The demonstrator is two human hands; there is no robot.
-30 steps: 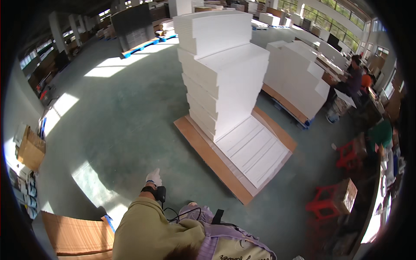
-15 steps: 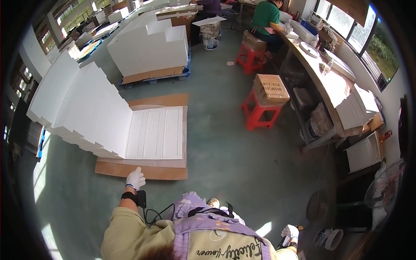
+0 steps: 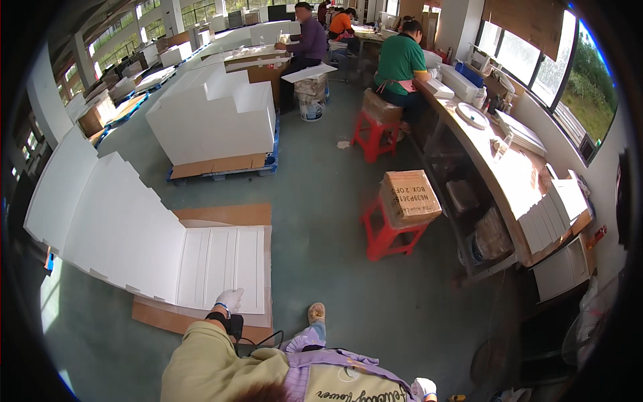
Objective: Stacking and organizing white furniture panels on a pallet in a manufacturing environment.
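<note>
My left hand [image 3: 230, 299], in a white glove, is held over the near edge of a white panelled board [image 3: 218, 264]. Its fingers look curled in, and nothing shows in them; whether it touches the board I cannot tell. That board lies on brown cardboard [image 3: 224, 216] on the floor, beside a tall white stepped stack of panels [image 3: 127, 228]. At the bottom edge is my right hand [image 3: 423, 387], also gloved, low beside my body. Its fingers are too hidden to read. A small orange-yellow thing [image 3: 457, 398] shows close to it.
A carton [image 3: 410, 197] sits on a red stool [image 3: 388, 236] ahead. Along the right runs a workbench [image 3: 485, 164] with panels on it. Another white stack [image 3: 207, 127] stands on a blue pallet [image 3: 221, 172]. Farther back, a person in green [image 3: 400, 63] sits at the bench.
The view has tilted up, showing more of the room and workers at the back. My left hand now overlaps the board's near edge, and my shoe has come forward. My right hand sits lower in view.
</note>
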